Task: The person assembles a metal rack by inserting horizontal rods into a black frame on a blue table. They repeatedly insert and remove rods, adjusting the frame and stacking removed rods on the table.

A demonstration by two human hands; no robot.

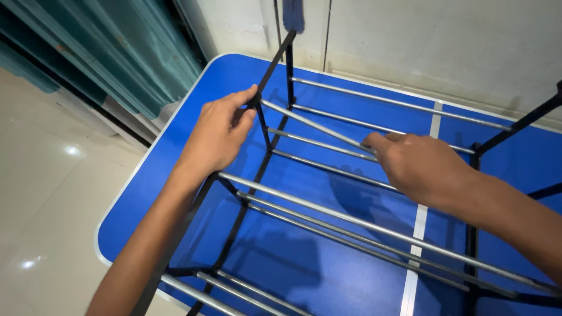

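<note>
A rack of black side frames [266,79] and silver metal rods stands on a blue folding table [193,105]. My left hand [216,137] grips the black frame at a joint where one silver rod [316,126] ends. That rod slants from the joint toward my right hand [418,164], whose fingers pinch it near the middle of the rack. Other silver rods [351,219] lie fixed between the two black frames, in tiers above and below my hands.
A white wall [439,41] runs behind the table. Teal curtains [111,52] hang at the upper left. Glossy cream floor tiles [52,193] lie to the left of the table's edge. A dark blue object [293,14] hangs at the top of the frame.
</note>
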